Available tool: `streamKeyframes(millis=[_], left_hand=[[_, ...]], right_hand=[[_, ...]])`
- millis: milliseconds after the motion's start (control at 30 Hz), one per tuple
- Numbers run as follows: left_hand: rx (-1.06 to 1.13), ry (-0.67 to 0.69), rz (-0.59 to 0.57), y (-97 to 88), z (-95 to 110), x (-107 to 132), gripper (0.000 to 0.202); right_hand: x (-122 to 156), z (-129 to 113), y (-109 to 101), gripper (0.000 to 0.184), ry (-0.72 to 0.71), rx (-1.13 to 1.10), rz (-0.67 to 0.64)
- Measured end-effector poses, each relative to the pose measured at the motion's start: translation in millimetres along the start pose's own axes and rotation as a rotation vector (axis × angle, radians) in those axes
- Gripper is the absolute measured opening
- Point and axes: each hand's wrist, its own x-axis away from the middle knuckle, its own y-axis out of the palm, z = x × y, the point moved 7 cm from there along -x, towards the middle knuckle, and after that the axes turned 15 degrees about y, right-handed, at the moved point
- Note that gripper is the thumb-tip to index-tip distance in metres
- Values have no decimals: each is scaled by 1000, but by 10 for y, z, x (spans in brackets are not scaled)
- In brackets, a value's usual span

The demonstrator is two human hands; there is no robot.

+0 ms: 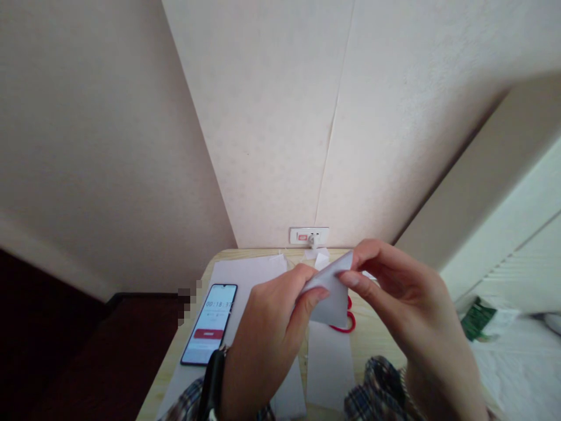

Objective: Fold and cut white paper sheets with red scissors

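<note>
A small folded piece of white paper (335,301) is held up above the table between both hands. My left hand (276,318) pinches its left side between thumb and fingers. At the upper right corner, the thumb and fingertips of my right hand (394,292) are closed on the same paper. Partly hidden behind it, the red handles of scissors (350,323) lie on the table. Below the hands is a white paper strip (328,368). Left of my left hand, a phone (208,324) with a running timer display rests on white sheets (249,272).
The light wooden table (230,254) stands against a pale wall. A wall socket (309,235) with a white plug sits just above its far edge. Small paper scraps (316,254) lie near that edge. At the right, a green packet (478,318) lies on a white surface.
</note>
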Motion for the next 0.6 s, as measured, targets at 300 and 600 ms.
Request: streamKeyframes(millis=[300,600], left_hand=[[143,-65,-14,-3,-50,24,23],[99,-12,70,-123,-6,-22,25]], right_hand=[[67,-38,-38,17,-27,-30,81],[101,-59,-32,18,-28,-71,91]])
